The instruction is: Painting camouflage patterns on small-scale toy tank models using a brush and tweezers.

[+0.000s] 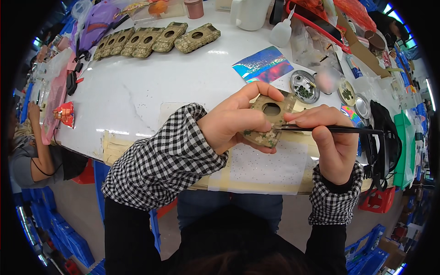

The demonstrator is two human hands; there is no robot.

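My left hand [224, 121] is closed around a camouflage-patterned model tank hull [262, 101] with a round hole in its top. The thumb presses on the hull's near part. From the right, my right hand [337, 146] grips black tweezers [341, 129] between thumb and fingers. Their tips touch or nearly touch the hull beside my left thumb; whether they pinch a small part cannot be made out. Just beyond the hands, a round metal tin [305, 78] holds small dark green pieces. Beneath them lies a white speckled sheet [270, 172] taped to the table edge.
Several similar camouflage hulls [198, 38] stand in a row at the far left. A shiny holographic sheet [252, 66], a white squeeze bottle [280, 34] and a white pitcher [250, 16] are at the back. Another round tin [363, 106] and a black bag [387, 133] lie right. A co-worker's arm [42, 151] shows left.
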